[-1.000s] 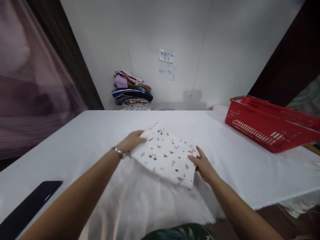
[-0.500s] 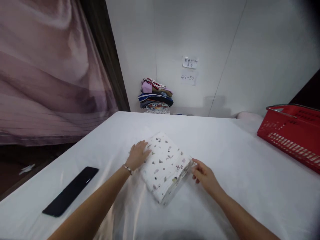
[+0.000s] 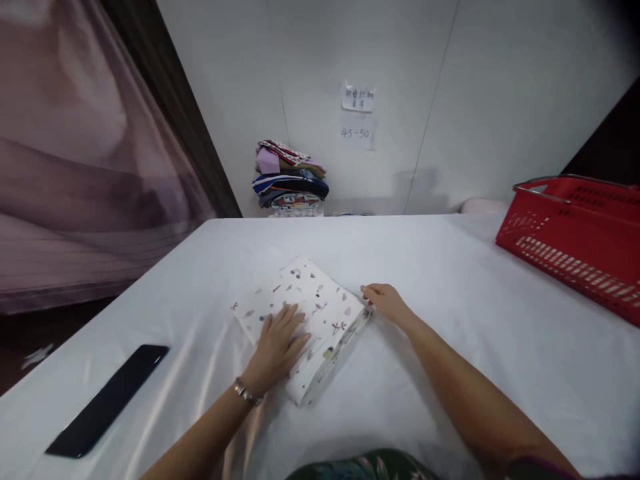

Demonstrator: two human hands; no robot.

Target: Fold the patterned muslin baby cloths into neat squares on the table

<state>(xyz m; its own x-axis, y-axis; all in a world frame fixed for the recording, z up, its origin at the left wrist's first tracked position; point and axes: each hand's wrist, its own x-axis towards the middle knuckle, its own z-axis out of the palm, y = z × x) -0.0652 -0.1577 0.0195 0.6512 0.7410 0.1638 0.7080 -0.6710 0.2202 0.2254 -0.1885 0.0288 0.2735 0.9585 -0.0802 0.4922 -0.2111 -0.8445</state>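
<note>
A folded white cloth [image 3: 325,303] with small printed animals and plants lies at an angle on the white-covered table [image 3: 425,400]. Its layers show along the right-hand edge. My left hand [image 3: 279,350], with a bracelet at the wrist, rests flat on the near left part of the cloth, fingers spread. At the cloth's right corner is my right hand [image 3: 387,302], fingers bent together around that corner; the thumb is mostly hidden.
A black phone-like slab [image 3: 107,400] lies at the table's left. On the right stands a red plastic basket [image 3: 575,240]. Folded fabrics [image 3: 291,177] are piled beyond the far edge, against a wall with paper notes [image 3: 357,117]. A pinkish curtain [image 3: 90,167] hangs at left.
My left hand has moved from the cloth's left edge onto its top. More of the cloth's left corner shows. My right hand stays at the right corner, while the whole view has shifted.
</note>
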